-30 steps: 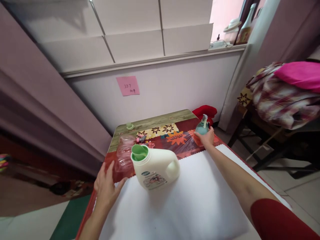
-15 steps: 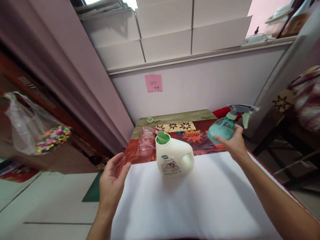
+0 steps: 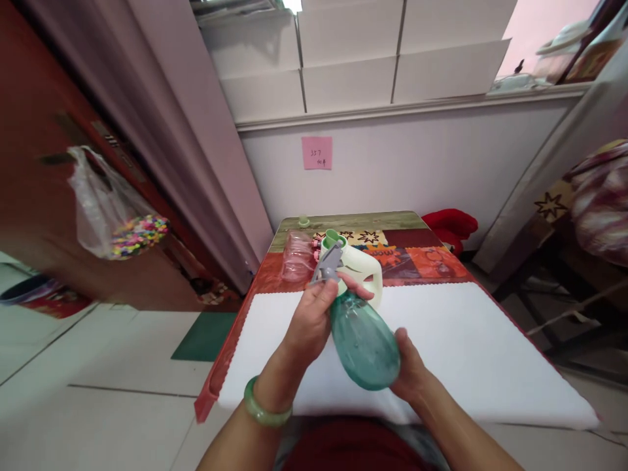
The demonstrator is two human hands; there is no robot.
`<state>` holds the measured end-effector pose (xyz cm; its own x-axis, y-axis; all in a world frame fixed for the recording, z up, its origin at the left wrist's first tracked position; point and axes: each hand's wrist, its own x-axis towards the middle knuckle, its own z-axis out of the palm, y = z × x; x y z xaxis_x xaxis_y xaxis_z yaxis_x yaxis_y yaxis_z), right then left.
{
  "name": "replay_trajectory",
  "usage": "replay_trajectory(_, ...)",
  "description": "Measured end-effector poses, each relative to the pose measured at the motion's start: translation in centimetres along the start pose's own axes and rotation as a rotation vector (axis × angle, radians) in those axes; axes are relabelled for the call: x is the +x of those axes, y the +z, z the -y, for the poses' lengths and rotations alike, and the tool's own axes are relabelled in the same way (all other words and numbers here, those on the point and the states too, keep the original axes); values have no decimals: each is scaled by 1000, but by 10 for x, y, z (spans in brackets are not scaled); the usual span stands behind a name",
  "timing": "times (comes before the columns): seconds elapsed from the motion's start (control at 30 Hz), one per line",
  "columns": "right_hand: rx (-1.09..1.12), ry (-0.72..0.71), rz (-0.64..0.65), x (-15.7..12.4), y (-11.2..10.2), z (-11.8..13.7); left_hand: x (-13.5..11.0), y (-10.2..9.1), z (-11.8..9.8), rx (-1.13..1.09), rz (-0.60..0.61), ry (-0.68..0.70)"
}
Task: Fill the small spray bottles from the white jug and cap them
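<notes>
A teal, see-through spray bottle [image 3: 367,347] is tilted over the near part of the table, its grey trigger head pointing up and left. My left hand [image 3: 310,320] is wrapped round its neck, just under the trigger head. At the lower right, my right hand [image 3: 411,367] holds the rounded base, its fingers partly hidden behind the bottle. Behind the sprayer stands a cream detergent jug [image 3: 375,268] with a green mouth, partly covered by the sprayer and left hand. Left of the jug is a clear plastic bottle [image 3: 297,258], with small pink pieces beside it.
A white cloth [image 3: 466,347] covers the near table over a red patterned cover [image 3: 436,261]. A small green cap [image 3: 304,222] lies at the back edge. Left, a plastic bag of colourful bits [image 3: 140,235] hangs on the door. Red fabric [image 3: 449,226] is behind the table.
The spray bottle has come from the right to the front middle and tipped over. My left hand, open before, now grips its neck; my right hand has shifted to the base. The view has moved.
</notes>
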<state>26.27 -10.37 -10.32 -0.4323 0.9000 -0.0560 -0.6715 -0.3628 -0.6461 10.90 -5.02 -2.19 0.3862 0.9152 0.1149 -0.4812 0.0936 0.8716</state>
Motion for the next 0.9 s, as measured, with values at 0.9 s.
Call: replay_trajectory(0.9,239,431,4,-4,14,-14,-7,1,-5,-17,-60,206)
